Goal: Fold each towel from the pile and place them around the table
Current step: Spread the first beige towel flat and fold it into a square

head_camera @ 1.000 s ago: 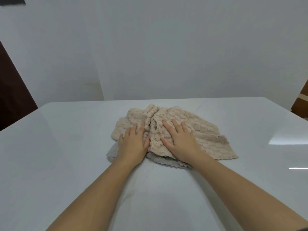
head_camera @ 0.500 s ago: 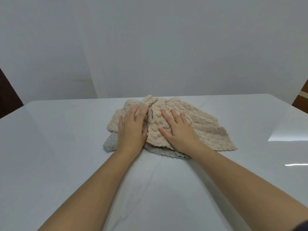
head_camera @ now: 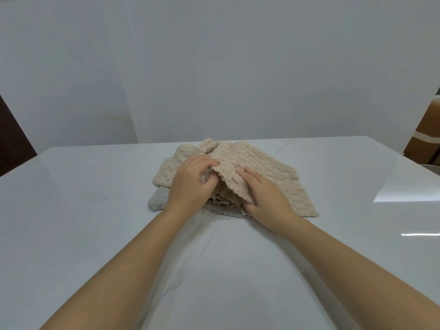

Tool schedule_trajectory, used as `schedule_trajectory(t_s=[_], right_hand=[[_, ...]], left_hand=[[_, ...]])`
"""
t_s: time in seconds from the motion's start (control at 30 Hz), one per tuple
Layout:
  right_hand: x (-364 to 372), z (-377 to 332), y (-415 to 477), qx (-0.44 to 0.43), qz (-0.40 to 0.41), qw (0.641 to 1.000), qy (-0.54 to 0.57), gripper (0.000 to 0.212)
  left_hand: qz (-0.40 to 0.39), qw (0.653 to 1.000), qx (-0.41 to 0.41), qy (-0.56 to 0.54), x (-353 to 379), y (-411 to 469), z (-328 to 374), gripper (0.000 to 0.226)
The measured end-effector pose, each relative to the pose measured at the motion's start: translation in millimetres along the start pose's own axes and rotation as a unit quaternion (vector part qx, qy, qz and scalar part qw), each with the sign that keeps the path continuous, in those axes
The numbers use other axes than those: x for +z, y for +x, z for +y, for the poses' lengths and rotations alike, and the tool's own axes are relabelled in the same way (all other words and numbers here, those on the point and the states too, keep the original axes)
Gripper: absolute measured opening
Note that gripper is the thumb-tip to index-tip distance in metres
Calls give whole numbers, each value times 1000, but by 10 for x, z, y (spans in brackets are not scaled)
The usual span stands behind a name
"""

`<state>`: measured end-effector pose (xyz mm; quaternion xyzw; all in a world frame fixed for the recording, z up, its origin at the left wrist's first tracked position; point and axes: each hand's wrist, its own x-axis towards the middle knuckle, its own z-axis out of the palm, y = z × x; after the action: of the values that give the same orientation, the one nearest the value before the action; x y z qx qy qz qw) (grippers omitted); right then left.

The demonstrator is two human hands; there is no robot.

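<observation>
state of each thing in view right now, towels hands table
top beige towel: unfolded, rumpled, near edge lifted
grey towel: unfolded, at the bottom, mostly covered
left hand: fingers curled, pinching the top beige towel's lifted edge
right hand: fingers straight, resting on the same towel
table: towels heaped near its middle, none folded yet

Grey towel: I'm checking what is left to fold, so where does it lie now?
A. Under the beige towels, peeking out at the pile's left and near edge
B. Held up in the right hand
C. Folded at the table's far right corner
A: the grey towel shows only as a corner and a scalloped edge beneath the beige towels, next to the left hand.
</observation>
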<state>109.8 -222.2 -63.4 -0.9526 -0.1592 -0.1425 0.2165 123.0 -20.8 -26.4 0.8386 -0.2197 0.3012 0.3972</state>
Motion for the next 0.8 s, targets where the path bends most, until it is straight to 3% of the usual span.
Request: schedule_trajectory(t_s=[0.1,0.27,0.4,0.63,0.8], right_hand=[[-164,31,-45,82,75,993,35,59],[-385,116,-118,152,121,980,53,40],[-619,38,-90,160,179,948,209,36],[-1182,-168,-177,152,152,884,415,9],[-1503,-329,-320,165,159,839,493,7]], left_hand=[[23,997,-57,-46,-84,19,198,16],[72,985,-136,-84,-280,75,237,16],[112,975,-162,-103,-458,136,331,22],[159,965,-182,-105,-966,211,566,21],[137,966,-193,-108,-1342,124,770,21]])
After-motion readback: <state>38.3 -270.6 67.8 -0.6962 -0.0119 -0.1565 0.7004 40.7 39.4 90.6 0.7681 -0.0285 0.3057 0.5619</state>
